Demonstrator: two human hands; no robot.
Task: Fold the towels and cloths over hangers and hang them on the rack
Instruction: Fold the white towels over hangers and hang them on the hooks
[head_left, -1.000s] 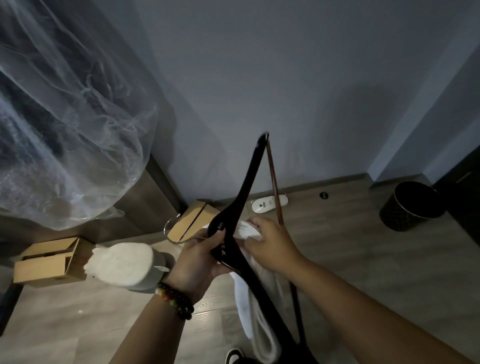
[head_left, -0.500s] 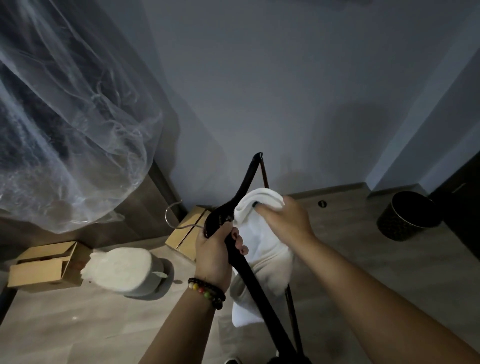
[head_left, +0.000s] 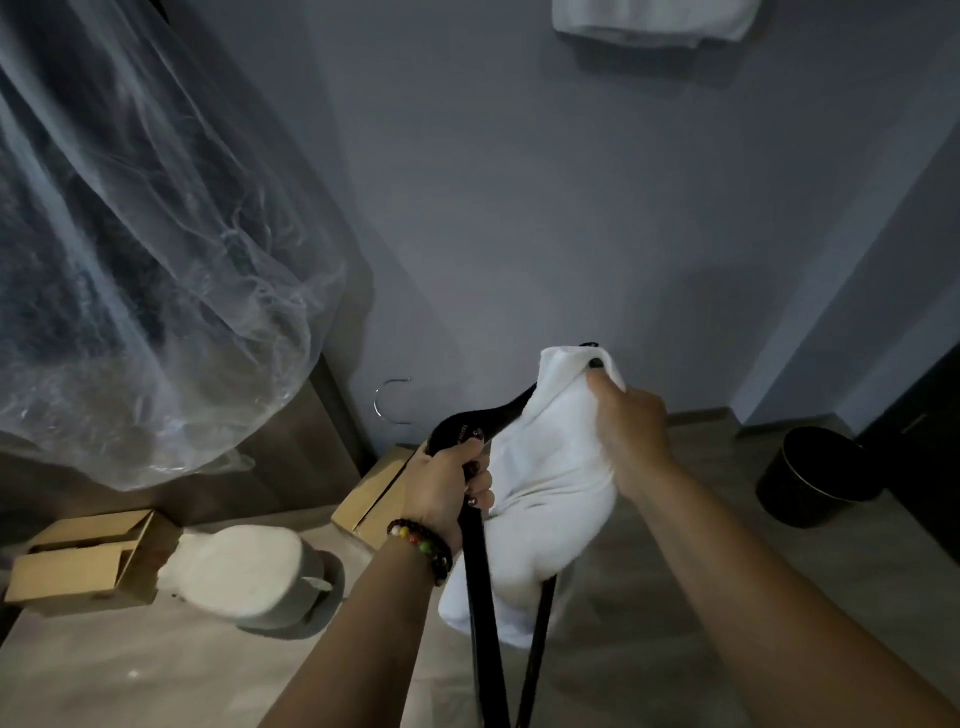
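My left hand (head_left: 451, 480) grips the middle of a black hanger (head_left: 480, 571) held on end, its silver hook (head_left: 389, 401) pointing left. A white towel (head_left: 545, 483) is draped over the hanger's bar and covers its upper arm. My right hand (head_left: 631, 431) pinches the towel's top fold near the hanger's upper tip. Another white towel (head_left: 654, 21) hangs at the top edge of the view; what it hangs on is out of frame.
Clothes in a clear plastic cover (head_left: 145, 249) hang at the left. On the floor sit two cardboard boxes (head_left: 83, 566) (head_left: 371, 499), a white rolled bundle (head_left: 244, 571) and a dark bin (head_left: 815, 475) at the right.
The view has tilted up, so the hanging towel at the top now shows. My right hand has pulled the towel up over the hanger's upper arm. My left hand keeps its grip.
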